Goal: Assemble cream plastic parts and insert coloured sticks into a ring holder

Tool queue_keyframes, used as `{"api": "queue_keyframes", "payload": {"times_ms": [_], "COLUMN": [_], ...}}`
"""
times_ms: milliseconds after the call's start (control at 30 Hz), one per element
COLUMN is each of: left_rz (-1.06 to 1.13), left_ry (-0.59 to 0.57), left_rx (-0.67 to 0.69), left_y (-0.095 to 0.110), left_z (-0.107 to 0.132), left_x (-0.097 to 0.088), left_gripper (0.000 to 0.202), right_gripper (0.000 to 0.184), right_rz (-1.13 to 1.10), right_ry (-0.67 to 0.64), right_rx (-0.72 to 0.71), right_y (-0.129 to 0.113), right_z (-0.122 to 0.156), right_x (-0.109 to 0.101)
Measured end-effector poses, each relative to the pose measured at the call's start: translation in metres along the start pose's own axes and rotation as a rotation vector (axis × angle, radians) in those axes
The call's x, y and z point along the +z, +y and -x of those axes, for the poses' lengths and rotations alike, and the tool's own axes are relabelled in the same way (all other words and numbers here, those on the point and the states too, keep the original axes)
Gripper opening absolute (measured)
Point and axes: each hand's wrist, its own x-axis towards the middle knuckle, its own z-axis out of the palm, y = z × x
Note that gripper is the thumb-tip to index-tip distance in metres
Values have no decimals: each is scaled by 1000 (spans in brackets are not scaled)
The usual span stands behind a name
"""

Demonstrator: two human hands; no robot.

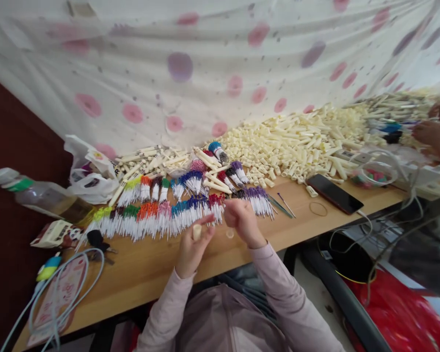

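My left hand (191, 246) is over the near edge of the wooden table (143, 274), its fingers pinched on a small cream plastic piece (197, 231). My right hand (243, 219) is curled into a loose fist just right of it, beside the row of pen refills with coloured tips (161, 215); what it holds is hidden. A small pale piece (230, 233) lies on the table between the hands. Both sleeves are pale pink.
A heap of cream plastic pen parts (300, 142) covers the far table. A black phone (335, 193), rubber band (318, 209), white cables (388, 166), plastic bottle (33, 193) and bags (90, 171) lie around. Another person's hand (434, 134) is at far right.
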Motion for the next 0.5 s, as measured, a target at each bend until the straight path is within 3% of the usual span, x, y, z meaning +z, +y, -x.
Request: {"api": "queue_keyframes", "payload": {"times_ms": [67, 133, 233, 300, 500], "left_rz": [-29, -35, -41, -55, -94], "left_ry": [26, -23, -84, -54, 80], "left_rx": [151, 227, 211, 195, 223], "left_y": [6, 13, 19, 18, 10], "left_z": [-10, -19, -27, -28, -22], "left_x": [-1, 4, 17, 24, 24], "left_gripper": [62, 60, 37, 26, 23], "right_gripper": [47, 44, 44, 41, 28], "right_rz": [73, 129, 158, 162, 145], "right_ry": [-44, -75, -49, -26, -22], "right_rx": [19, 26, -5, -33, -88], "right_y": [13, 27, 41, 45, 48], "right_z": [3, 7, 10, 9, 7], "right_x": [5, 8, 9, 10, 16]}}
